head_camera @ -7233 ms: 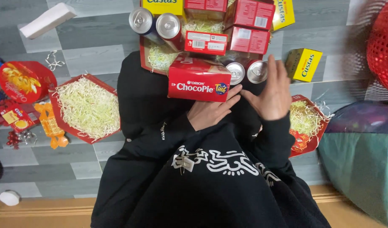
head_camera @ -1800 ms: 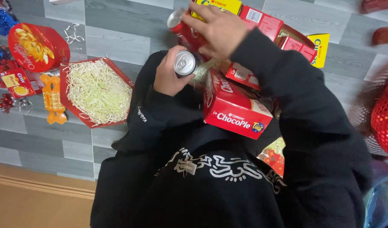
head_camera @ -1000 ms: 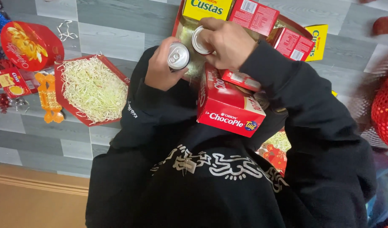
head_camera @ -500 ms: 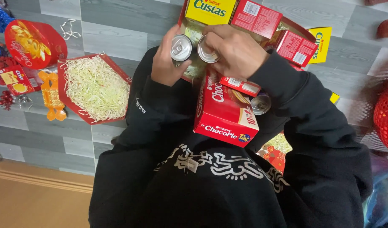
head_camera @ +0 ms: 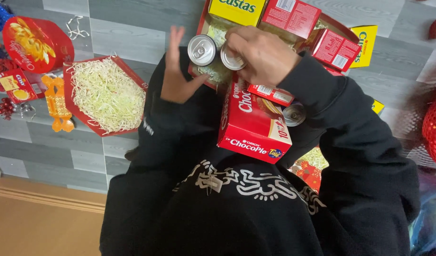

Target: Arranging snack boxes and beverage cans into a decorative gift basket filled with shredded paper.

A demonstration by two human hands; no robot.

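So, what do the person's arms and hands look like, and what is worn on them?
Both arms are covered by long black sleeves that reach the wrists. The left sleeve has a small white mark near the cuff; the right sleeve looks plain. The left hand and right hand are bare: no gloves, rings or watch show.

Under my right hand (head_camera: 263,59) a shiny metal can (head_camera: 232,58), just left another can (head_camera: 201,50), below a glossy cardboard box (head_camera: 253,125), far left matt shredded paper (head_camera: 106,95).
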